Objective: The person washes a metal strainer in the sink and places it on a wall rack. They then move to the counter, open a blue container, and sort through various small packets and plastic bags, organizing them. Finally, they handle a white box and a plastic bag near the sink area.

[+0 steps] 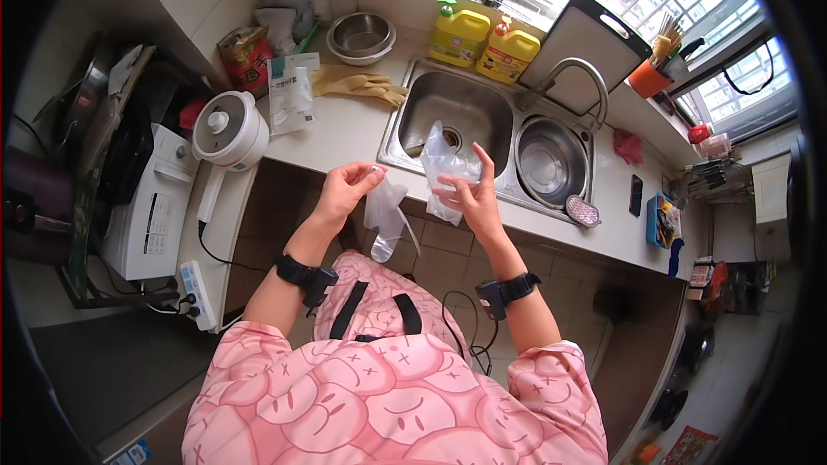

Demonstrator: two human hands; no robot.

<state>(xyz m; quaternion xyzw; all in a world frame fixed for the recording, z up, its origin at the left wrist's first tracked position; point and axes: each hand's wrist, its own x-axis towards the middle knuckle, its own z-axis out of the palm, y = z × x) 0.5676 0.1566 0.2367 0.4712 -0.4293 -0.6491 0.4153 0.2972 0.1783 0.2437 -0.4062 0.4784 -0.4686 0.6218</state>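
A thin clear disposable plastic glove hangs from my left hand, pinched at its edge between thumb and fingertips. My right hand holds a second crumpled clear plastic glove in front of the sink, its index finger raised and the others bent around the film. Behind it lies the left basin of a stainless steel double sink. On the counter beyond my left hand stands a white pouch bearing writing and a picture of hands, next to cream rubber gloves.
A metal bowl fills the right basin beneath the curved faucet. Yellow jugs stand behind the sink. A white electric pot is at left, its cord leading down. A scrub sponge and a phone lie at right.
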